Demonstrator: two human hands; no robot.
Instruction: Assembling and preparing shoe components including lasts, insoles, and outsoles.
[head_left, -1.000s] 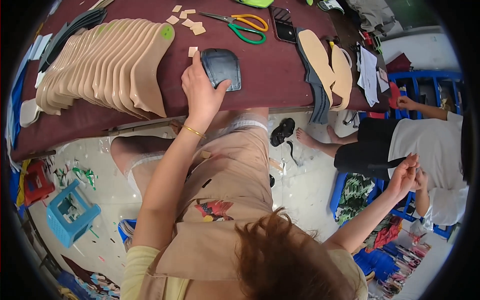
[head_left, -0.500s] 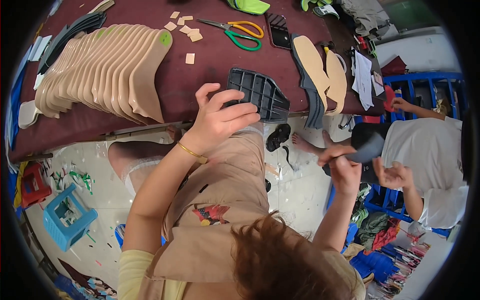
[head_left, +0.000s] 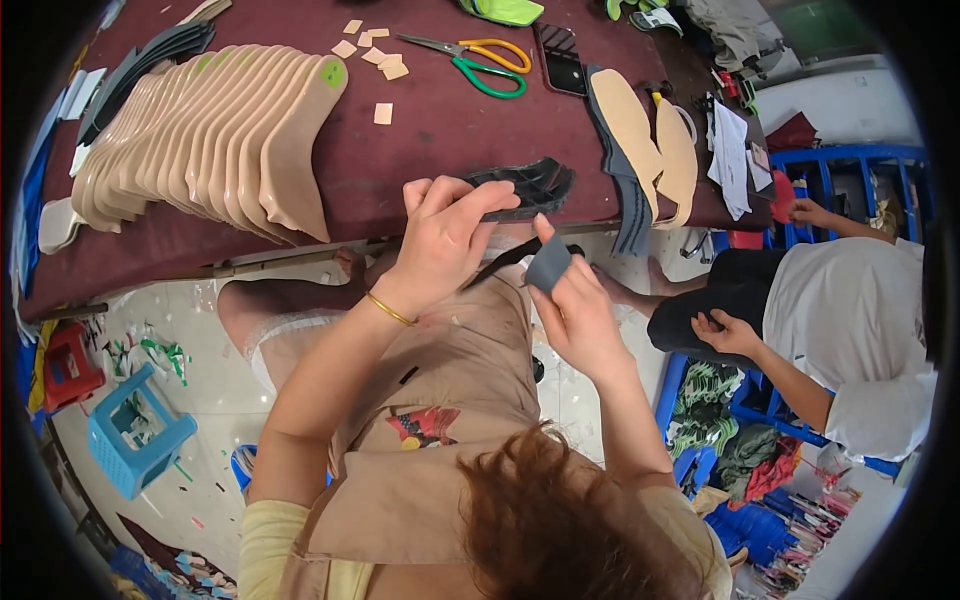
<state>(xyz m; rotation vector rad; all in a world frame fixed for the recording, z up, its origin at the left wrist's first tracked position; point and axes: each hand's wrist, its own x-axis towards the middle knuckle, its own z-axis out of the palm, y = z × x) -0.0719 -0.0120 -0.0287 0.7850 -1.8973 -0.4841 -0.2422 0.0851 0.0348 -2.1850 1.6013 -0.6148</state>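
Note:
My left hand (head_left: 440, 235) is closed on a black moulded piece with a ribbed grid (head_left: 545, 190), held tilted over the table's front edge. Close by on the right, my right hand (head_left: 585, 310) pinches a dark grey flexible strip (head_left: 548, 266) between thumb and fingers. The strip's darker, blurred part runs left beneath the black piece. Whether strip and piece touch, I cannot tell. Beyond my hands, scissors (head_left: 470, 62) with one yellow and one green handle lie on the dark red table (head_left: 400, 160).
Many shiny beige curved insole-like pieces (head_left: 200, 150) stand in a row at left. Small beige squares (head_left: 383, 113), a phone (head_left: 560, 58) and flat beige sole shapes (head_left: 630, 120) lie farther right. Another person's hand (head_left: 725, 335) is at right. A blue stool (head_left: 140, 430) stands on the floor.
My right hand has swung left, bringing the grey strip from beside the other person to the black piece. My left hand has tilted the black piece. The other person's hand has dropped lower.

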